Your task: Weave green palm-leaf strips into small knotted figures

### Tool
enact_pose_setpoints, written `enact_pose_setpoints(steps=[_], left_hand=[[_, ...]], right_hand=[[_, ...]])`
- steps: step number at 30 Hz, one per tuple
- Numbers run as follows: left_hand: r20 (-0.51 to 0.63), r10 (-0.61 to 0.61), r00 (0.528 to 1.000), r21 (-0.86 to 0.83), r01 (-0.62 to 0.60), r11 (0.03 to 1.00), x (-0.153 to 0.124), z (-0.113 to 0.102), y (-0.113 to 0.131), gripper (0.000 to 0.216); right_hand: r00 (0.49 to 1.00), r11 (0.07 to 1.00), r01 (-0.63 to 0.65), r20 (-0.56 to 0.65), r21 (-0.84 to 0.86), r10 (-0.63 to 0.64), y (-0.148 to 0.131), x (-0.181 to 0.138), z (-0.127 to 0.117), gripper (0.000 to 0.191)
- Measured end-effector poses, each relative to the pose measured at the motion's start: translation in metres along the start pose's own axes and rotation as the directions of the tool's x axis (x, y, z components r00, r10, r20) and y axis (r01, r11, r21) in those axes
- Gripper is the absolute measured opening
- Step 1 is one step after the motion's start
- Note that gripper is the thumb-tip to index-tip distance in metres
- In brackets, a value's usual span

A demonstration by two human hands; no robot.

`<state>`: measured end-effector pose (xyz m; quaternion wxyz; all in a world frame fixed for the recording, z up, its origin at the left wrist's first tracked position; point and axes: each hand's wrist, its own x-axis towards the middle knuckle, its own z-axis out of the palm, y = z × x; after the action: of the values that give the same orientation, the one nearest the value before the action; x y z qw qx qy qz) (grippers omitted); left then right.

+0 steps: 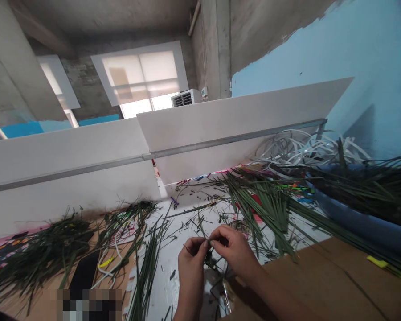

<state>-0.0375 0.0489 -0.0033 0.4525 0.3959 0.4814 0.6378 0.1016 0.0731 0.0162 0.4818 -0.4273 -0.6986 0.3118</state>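
My left hand (193, 263) and my right hand (235, 249) meet at the lower middle of the view, thumbs and forefingers pinched together. Between the fingertips they hold a thin green leaf strip (202, 225), whose end sticks up beyond them. A small dark green bundle of strips (210, 261) hangs just below the fingers, partly hidden by the hands. Under it lies a shiny clear wrapper (227, 296). Long loose leaf strips (147, 267) are left of my left hand, and a thicker pile of leaf strips (270, 209) spreads beyond my right hand.
At right stands a blue basin (354, 227) full of long leaves, with a tangle of white plastic strips (297, 145) behind it. To the left are a heap of green cuttings (50, 249), a black phone (85, 269) and a white cable (115, 267). A white partition (200, 162) borders the far side.
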Motion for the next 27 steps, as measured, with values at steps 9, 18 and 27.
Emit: enact_pose_setpoints(steps=[9, 18, 27], left_hand=[[0.035, -0.037, 0.999, 0.007, 0.037, 0.999, -0.001, 0.0005, 0.0025, 0.027], [0.032, -0.064, 0.997, -0.026, 0.065, 0.998, -0.0005, 0.0002, 0.0003, 0.031], [0.0, 0.001, 1.0, 0.049, -0.001, 0.999, -0.0031, 0.0015, -0.0003, 0.027]], right_hand=[[1.0, 0.999, -0.024, -0.011, 0.031, 0.024, 0.0018, 0.0006, 0.0008, 0.01], [0.999, 0.999, -0.032, -0.033, 0.004, 0.032, 0.0007, -0.0003, 0.0003, 0.01], [0.999, 0.997, 0.001, -0.049, -0.076, -0.005, -0.0022, -0.0026, 0.002, 0.013]])
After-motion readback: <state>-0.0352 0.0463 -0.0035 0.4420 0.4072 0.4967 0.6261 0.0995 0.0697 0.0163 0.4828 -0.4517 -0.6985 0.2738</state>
